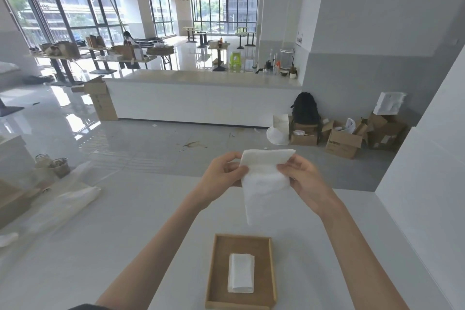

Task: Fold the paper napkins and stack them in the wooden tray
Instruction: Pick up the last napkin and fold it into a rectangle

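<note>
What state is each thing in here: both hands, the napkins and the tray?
held napkin: in the air above the table, partly folded, lower end hanging.
left hand: pinches the held napkin's left edge.
right hand: pinches its right edge.
wooden tray: rests flat on the table.
folded napkins: lie flat inside the wooden tray, near its middle; count unclear.

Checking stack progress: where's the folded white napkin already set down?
Head view, bottom centre: the folded white paper napkin lies flat inside the shallow wooden tray on the white table.
</note>
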Demonstrator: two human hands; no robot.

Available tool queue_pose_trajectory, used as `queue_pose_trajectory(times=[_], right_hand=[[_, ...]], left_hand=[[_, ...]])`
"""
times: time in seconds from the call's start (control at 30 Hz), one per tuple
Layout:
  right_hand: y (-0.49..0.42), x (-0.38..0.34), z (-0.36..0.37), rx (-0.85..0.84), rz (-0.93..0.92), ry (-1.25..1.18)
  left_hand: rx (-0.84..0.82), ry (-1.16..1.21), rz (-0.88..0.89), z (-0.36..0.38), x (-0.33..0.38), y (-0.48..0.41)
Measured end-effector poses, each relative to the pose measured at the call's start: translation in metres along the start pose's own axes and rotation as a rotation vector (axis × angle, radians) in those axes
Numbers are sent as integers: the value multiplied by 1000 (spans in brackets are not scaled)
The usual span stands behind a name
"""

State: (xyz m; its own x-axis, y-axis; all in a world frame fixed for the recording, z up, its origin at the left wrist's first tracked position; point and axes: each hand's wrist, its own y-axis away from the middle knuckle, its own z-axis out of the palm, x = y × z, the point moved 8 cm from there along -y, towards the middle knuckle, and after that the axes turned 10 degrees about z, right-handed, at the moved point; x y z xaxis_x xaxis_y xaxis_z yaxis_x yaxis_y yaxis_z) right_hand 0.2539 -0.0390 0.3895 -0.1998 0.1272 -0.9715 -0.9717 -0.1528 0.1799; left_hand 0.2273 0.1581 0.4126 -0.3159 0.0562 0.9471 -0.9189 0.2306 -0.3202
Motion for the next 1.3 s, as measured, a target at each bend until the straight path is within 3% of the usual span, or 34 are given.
queue_pose_trajectory(times=[0.3,0.47,0.67,0.8,0.9,1.13,1.3], right_hand=[[8,-14,4,-11,-64,20],[7,-20,2,52,-128,7],[5,-18,1,83,-122,0],[-1,0,6,6,20,-132],[2,12,9,-25,48,1],[1,14,7,40,-11,-43],[4,15,22,-50,27,26]], left_hand=[[39,24,117,-4,14,-1],[34,409,-109,4,-5,4],[33,185,-101,5,-20,8],[155,172,-87,-6,-21,7],[190,128,-88,-11,-24,7],[168,78,-67,-12,-24,9],[220,48,-65,-20,-27,9]])
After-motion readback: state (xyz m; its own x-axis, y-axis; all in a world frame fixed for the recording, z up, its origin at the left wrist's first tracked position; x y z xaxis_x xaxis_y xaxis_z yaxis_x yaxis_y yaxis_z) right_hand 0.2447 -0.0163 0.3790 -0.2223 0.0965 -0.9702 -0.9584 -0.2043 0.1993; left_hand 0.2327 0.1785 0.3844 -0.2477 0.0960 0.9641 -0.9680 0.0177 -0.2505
